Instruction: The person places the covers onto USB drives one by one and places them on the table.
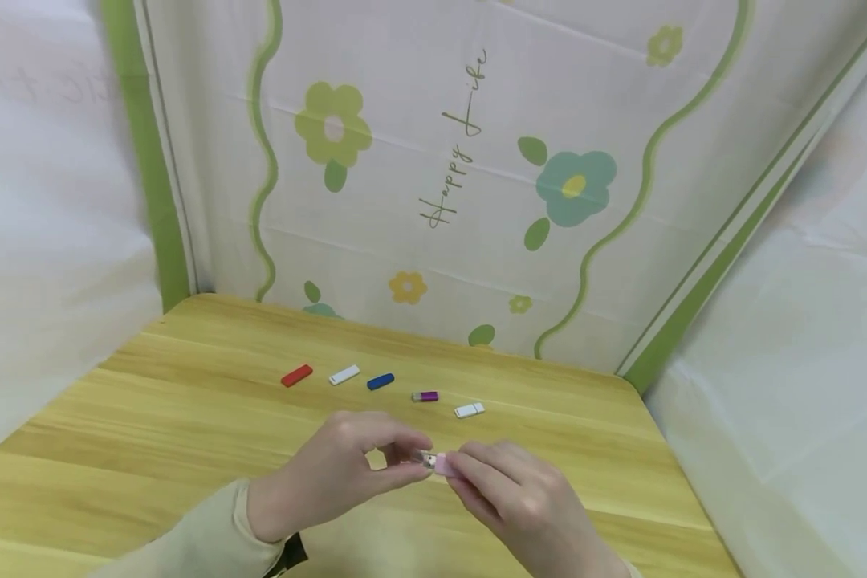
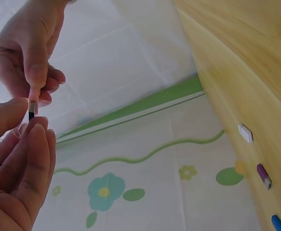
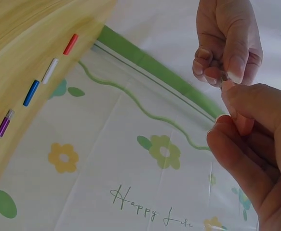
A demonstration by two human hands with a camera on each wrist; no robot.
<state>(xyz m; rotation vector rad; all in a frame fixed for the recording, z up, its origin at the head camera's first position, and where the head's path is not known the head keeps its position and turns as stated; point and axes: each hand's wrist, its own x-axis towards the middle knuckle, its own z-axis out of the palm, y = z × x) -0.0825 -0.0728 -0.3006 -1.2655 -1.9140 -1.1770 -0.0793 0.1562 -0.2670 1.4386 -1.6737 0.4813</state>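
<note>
A pink USB stick point(image 1: 441, 463) with a metal plug is pinched between the thumb and fingers of my right hand point(image 1: 523, 494), above the table. Its plug points toward my left hand point(image 1: 325, 474), whose thumb and fingertips pinch a small clear cap point(image 1: 417, 455) at the plug end. Fingers partly hide the cap, so I cannot tell how far it covers the plug. In the right wrist view the pink body point(image 3: 244, 124) shows between my right thumb and fingers. The left wrist view shows the metal plug point(image 2: 32, 109) close to the left fingertips.
Beyond my hands, a row of USB sticks lies on the wooden table point(image 1: 152, 401): red point(image 1: 297, 376), white point(image 1: 344, 375), blue point(image 1: 380, 381), purple point(image 1: 425, 396) and another white one point(image 1: 470, 410). A flowered curtain point(image 1: 405, 241) hangs behind the table, with white cloth at both sides.
</note>
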